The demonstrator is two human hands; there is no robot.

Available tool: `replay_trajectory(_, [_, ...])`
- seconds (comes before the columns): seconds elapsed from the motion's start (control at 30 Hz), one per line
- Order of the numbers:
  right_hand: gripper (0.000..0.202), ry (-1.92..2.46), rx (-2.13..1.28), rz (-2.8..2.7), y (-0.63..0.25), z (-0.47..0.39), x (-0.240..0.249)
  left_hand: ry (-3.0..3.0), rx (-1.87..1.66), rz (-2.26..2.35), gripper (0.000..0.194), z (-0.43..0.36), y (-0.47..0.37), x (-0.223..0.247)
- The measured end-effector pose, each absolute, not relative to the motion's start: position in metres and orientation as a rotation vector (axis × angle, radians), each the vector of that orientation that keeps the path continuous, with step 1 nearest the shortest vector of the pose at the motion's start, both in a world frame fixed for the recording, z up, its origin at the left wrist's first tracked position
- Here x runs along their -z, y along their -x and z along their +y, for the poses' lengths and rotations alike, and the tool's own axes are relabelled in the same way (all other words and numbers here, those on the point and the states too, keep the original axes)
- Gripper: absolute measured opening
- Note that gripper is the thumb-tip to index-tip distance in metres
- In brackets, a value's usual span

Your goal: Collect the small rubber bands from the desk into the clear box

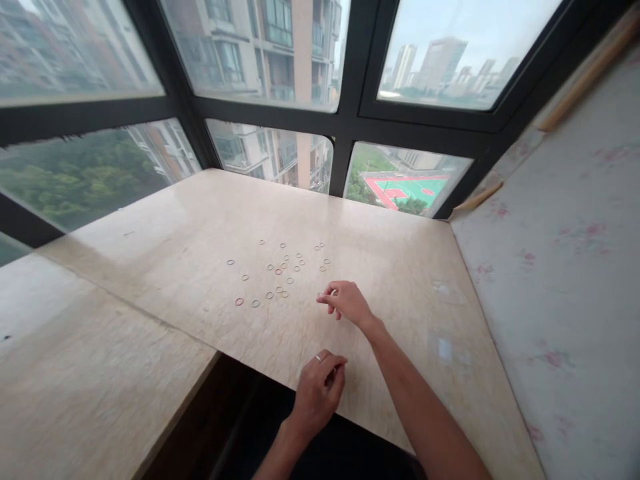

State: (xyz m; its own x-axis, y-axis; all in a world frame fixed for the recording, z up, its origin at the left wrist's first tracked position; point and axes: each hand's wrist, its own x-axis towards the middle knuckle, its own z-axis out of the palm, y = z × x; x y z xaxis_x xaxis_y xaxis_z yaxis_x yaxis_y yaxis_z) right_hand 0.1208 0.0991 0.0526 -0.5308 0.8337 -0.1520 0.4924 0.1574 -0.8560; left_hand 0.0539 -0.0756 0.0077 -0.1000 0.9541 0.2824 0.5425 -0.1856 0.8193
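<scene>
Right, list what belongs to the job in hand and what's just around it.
Likely in the job:
- thin rings scattered on the countertop
- right hand, beside them; whether it holds one is unclear
- left hand, nearer the counter's edge

Likely just around:
- silver ring worn on the left hand
- dark window frame
- floral wallpaper
- sports court outside

The right arm (420, 400) reaches in from the near right, wrist (374, 328) bent leftward; the right hand (349, 303) pinches thumb to forefinger. Nearer, the left hand (319, 387) curls loosely, fingertips drawn together.
</scene>
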Motion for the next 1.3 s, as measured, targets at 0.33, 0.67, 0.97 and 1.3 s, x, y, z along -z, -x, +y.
replay_trajectory(0.33, [0.021,1.269,-1.439,-1.983,-0.103,0.123,-0.048,-1.711,-1.261,1.553,0.018,-0.077,-0.051,-0.005])
replay_trajectory(0.67, [0.017,1.385,-1.424,-1.889,-0.113,0.118,-0.044,-1.684,-1.262,1.530,0.019,-0.076,-0.049,-0.009])
replay_trajectory(0.97, [0.030,1.411,-1.392,-1.543,-0.199,0.074,-0.057,-1.736,-1.260,1.508,0.019,-0.073,-0.048,-0.007])
replay_trajectory(1.3, [0.041,1.750,-0.890,-1.219,-0.335,0.019,-0.066,-1.820,-1.289,1.546,0.016,-0.068,-0.049,-0.007])
